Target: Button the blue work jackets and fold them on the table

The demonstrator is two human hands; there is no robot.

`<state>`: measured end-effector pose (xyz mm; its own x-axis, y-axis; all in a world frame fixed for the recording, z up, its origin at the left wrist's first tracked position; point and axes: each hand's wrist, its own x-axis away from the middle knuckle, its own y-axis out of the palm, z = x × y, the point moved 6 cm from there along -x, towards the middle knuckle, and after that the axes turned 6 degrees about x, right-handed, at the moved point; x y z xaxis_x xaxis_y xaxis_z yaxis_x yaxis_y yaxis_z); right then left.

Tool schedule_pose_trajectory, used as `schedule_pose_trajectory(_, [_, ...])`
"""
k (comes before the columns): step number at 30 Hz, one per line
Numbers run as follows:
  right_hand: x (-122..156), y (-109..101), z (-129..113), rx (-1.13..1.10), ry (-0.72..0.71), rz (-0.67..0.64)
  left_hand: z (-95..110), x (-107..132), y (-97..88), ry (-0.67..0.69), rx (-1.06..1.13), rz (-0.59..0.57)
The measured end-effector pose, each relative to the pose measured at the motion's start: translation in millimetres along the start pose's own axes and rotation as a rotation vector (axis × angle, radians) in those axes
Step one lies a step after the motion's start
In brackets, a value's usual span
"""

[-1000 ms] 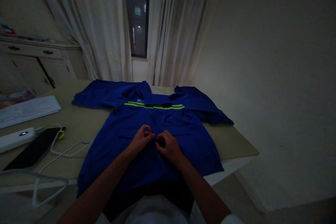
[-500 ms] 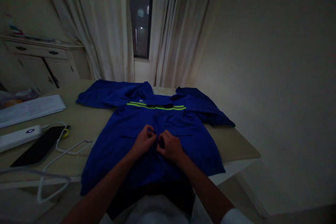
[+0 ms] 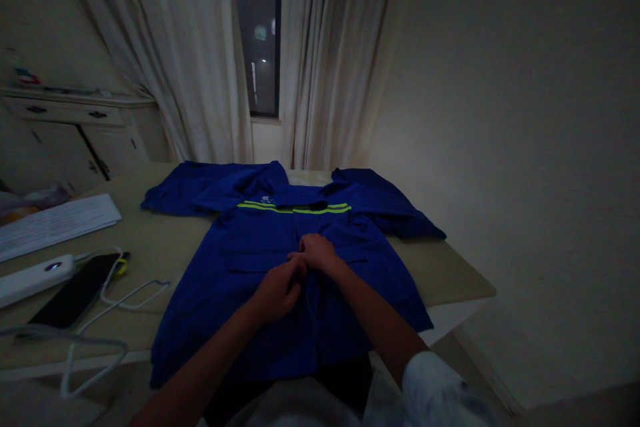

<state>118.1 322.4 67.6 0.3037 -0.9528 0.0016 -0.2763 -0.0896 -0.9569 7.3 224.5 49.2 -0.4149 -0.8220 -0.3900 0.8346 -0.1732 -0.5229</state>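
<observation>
A blue work jacket (image 3: 260, 240) with yellow-green stripes across the chest lies spread on the table, its sleeves out to both sides and its collar at the far end. At the middle of its front, my left hand (image 3: 280, 287) has its fingers closed on the front edge. Just above and to the right, my right hand (image 3: 319, 252) is bent over the same front opening, fingers closed on the cloth. The fingertips of both hands meet or nearly touch. Whatever small part lies under them is hidden.
On the table's (image 3: 200, 247) left side lie a black phone (image 3: 73, 293), a white power bank (image 3: 37, 280) with a looping white cable (image 3: 135, 297), and papers (image 3: 60, 223). A cabinet (image 3: 80, 127), curtains (image 3: 195, 53) and a wall (image 3: 500, 147) stand beyond.
My right hand has moved slightly up and over the front opening. My left hand has come lower and turned, and the hands are closer together. The view has shifted a little.
</observation>
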Motion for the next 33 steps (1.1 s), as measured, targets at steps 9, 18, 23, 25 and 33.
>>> schedule_pose_trajectory(9, [-18.2, 27.5, 37.2, -0.478, -0.006, 0.096, -30.4, -46.1, -34.0, -0.182, -0.497, -0.039])
schedule_pose_trajectory(18, [-24.4, 29.8, 53.7, -0.841, 0.069, 0.216, -101.6, -90.9, -45.1, -0.311, -0.273, -0.204])
schedule_pose_trajectory(23, [-27.1, 27.5, 67.5, -0.999, 0.123, 0.314, -90.3, -80.9, -45.3, -0.051, -0.343, -0.033])
schedule_pose_trajectory(25, [-27.9, 26.4, 69.1, -1.000, 0.104, 0.347, -74.8, -78.0, -35.1, 0.058, -0.368, -0.148])
schedule_pose_trajectory(33, [-29.3, 31.1, 57.3, -1.051, -0.024, 0.234, -54.8, -79.3, -12.6, 0.035, -0.580, -0.219])
